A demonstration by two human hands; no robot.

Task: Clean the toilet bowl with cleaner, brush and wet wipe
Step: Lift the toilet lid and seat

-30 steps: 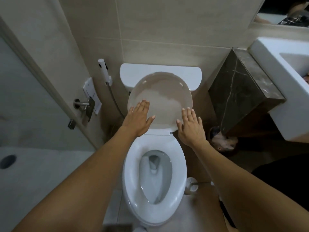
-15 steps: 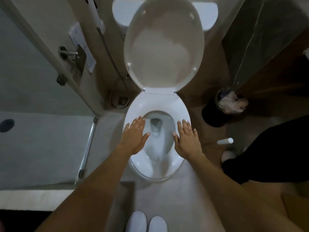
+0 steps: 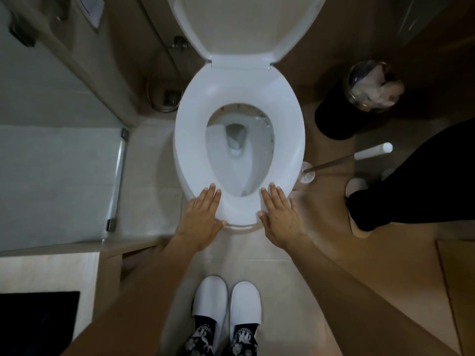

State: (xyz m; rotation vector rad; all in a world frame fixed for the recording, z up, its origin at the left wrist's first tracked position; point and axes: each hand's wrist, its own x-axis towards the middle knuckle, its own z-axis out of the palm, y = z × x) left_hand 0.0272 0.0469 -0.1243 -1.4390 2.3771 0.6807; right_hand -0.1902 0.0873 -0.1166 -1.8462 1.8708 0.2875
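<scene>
With both palms flat and fingers straight, the left hand (image 3: 201, 219) and right hand (image 3: 279, 216) sit at the near end of the seat (image 3: 191, 134), one on each side, gripping nothing; fingertips lie over the seat's front curve, though whether they press on it or hover just above I cannot tell. Between them the bowl (image 3: 259, 140) lies open with water at the bottom, and the lid (image 3: 244, 24) stands raised behind it. Off to the right, the brush (image 3: 334, 163) leans in its holder just beside the seat. Farther back on that side is a dark bin (image 3: 334, 116) holding crumpled paper. White slippers (image 3: 226, 301) stand on the floor tiles below.
</scene>
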